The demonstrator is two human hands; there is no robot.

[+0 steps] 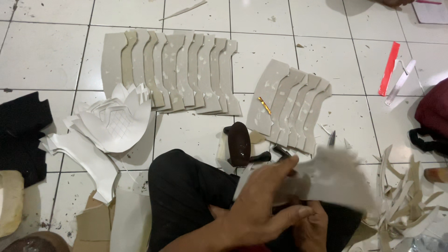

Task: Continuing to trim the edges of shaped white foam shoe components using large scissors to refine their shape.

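My left hand [261, 205] reaches across my lap, fingers spread over a blurred grey cut sheet [336, 179] and gripping its left end. Beneath it, my right hand [313, 226] grips the same sheet from below, partly hidden by the left hand. Both hands hover over my black-trousered knee [186, 191]. Just beyond the hands, a dark brown rounded tool [239, 142] lies on the floor.
Two fans of grey shaped pieces [172, 70] [289, 107] lie on the white tiles, with a stack of white curved pieces [112, 123] at the left. Trimmed scraps [406, 205] pile up at the right. A red strip [388, 67], black cloth [18, 130] and dark red bag [434, 112] sit around the edges.
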